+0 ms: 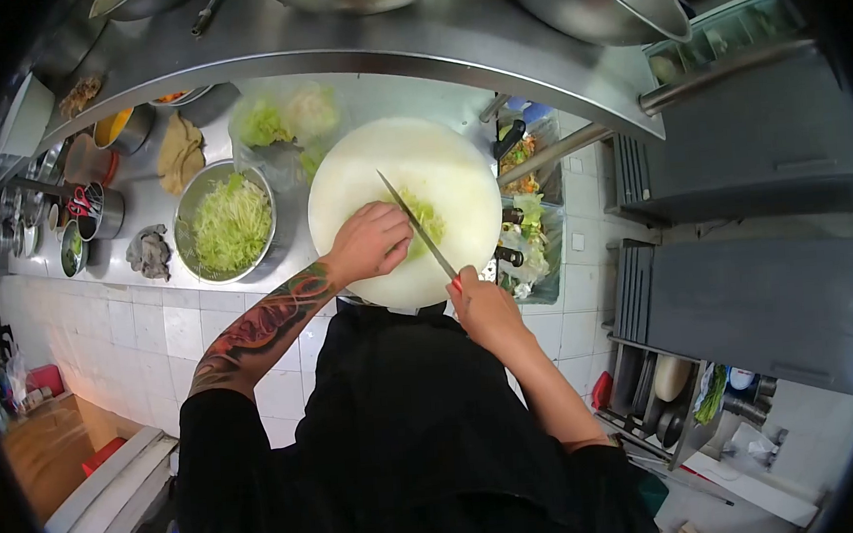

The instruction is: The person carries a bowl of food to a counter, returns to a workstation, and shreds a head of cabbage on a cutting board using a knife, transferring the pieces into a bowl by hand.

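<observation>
A round white cutting board (pixel 352 164) lies on the metal counter in front of me. My right hand (pixel 488 312) is wrapped round the red handle of a kitchen knife (pixel 416 220), whose blade slants across the board, tip pointing away to the left. Pale green shredded lettuce (pixel 430 214) lies on both sides of the blade. My left hand (pixel 374 240) rests on the board just left of the blade, fingers curled down at the lettuce; what lies under the fingers is mostly hidden. To the left stands a metal bowl (pixel 183 244) filled with similar shreds.
Behind the board is a clear plastic bag (pixel 310 112) of leafy greens. Left of it lie a tan cloth (pixel 180 152) and a crumpled grey cloth (pixel 149 252). A metal shelf (pixel 385 64) with large bowls overhangs the counter. Food scrap bins (pixel 541 250) stand at the right.
</observation>
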The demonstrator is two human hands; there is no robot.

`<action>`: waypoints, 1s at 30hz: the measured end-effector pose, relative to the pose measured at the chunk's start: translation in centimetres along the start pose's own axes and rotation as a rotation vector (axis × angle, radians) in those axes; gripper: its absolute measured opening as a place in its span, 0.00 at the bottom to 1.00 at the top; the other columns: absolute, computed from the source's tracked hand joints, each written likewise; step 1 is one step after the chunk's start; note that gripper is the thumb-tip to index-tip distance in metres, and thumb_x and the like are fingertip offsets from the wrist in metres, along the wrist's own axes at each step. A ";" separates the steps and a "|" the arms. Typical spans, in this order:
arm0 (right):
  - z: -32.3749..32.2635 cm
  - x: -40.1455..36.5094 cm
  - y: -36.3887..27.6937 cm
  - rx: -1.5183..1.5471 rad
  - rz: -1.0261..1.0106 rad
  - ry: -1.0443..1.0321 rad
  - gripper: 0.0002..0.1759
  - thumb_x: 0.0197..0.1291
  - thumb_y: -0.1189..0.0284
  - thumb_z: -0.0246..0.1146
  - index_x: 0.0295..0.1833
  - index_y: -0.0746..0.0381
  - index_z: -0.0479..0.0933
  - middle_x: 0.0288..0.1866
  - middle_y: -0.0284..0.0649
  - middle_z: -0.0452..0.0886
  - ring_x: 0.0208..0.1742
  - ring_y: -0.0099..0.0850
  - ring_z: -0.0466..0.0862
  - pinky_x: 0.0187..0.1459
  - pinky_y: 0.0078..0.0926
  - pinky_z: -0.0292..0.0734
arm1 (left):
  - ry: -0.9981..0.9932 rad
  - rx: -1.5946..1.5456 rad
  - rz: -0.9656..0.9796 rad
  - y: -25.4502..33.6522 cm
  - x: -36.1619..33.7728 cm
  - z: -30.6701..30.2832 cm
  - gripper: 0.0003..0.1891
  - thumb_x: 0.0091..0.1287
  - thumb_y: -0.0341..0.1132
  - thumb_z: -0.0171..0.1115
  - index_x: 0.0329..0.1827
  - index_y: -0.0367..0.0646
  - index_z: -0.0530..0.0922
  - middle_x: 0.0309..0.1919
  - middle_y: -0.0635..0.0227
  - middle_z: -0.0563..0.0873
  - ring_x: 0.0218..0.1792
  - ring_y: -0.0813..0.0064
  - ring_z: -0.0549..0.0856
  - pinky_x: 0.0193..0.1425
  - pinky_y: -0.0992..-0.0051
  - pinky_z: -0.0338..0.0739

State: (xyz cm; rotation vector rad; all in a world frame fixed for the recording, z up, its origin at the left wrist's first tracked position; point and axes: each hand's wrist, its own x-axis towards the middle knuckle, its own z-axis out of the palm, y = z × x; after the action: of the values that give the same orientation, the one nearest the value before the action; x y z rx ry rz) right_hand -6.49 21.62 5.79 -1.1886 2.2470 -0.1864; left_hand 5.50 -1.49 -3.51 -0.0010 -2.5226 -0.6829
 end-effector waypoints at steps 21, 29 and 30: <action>2.4 2.4 4.4 -0.036 -0.130 0.156 0.15 0.83 0.62 0.58 0.50 0.64 0.70 0.30 0.56 0.88 0.32 0.59 0.89 0.36 0.58 0.83 | 0.002 0.228 -0.154 2.9 -0.7 0.6 0.13 0.68 0.39 0.71 0.53 0.49 0.83 0.59 0.66 0.83 0.67 0.62 0.80 0.75 0.47 0.67; 0.2 -2.5 2.4 -0.111 -0.165 0.188 0.14 0.81 0.63 0.59 0.49 0.64 0.71 0.27 0.55 0.87 0.30 0.56 0.90 0.33 0.58 0.83 | -0.082 0.122 0.042 0.2 -0.7 0.3 0.12 0.64 0.37 0.72 0.48 0.47 0.82 0.54 0.67 0.85 0.65 0.62 0.82 0.73 0.55 0.71; 1.7 -1.2 2.6 -0.108 -0.162 0.187 0.14 0.81 0.63 0.59 0.49 0.64 0.71 0.27 0.55 0.87 0.30 0.56 0.90 0.33 0.58 0.83 | -0.086 0.120 0.043 0.2 -0.8 0.2 0.12 0.64 0.37 0.72 0.48 0.47 0.82 0.54 0.67 0.85 0.65 0.62 0.82 0.73 0.55 0.71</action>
State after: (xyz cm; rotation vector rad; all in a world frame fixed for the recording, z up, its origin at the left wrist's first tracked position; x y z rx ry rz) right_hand -6.89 24.39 3.96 -1.4661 2.3452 -0.2523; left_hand 6.08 -1.09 -3.95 -0.0422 -2.6344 -0.5236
